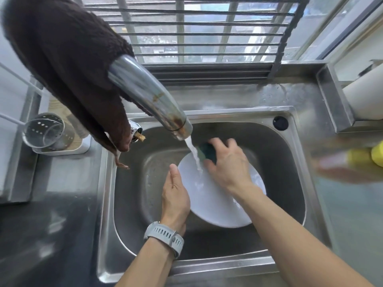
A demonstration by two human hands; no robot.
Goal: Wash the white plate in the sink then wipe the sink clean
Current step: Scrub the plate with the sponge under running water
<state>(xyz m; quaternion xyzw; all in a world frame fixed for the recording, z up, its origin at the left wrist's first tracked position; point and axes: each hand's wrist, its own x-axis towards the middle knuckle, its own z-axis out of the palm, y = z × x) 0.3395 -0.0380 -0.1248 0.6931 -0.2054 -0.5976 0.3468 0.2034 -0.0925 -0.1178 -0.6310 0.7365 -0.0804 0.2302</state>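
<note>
The steel sink (290,162) takes up most of what I can see, and it holds the white plate (217,206), tipped up in the middle of the basin with running water from the tap (149,96) landing on its upper face. There is no standing water that I can make out, only wet metal.

The plate is the thing at risk. The left hand (176,195) cups its left rim, thumb laid along the edge and the fingers hidden behind it, so I judge it a hold but a light one. Wet glaze and a hard push from the other side could slide the plate out and knock it against the basin wall. The stream hits near the rim too, so spray may jump over the sink's front lip.

The right hand (228,164) is clamped on a dark green sponge (208,152), fingers spread over it, pressing it to the plate's upper edge just right of the stream.

A brown cloth (62,65) hangs over the tap, left of the sink; its trailing end dangles close to the basin's left rim and could get soaked or drop in.

Further left of the sink stands a perforated metal cutlery holder (48,131) in a small white tray; I cannot tell whether anything is inside it.
</note>
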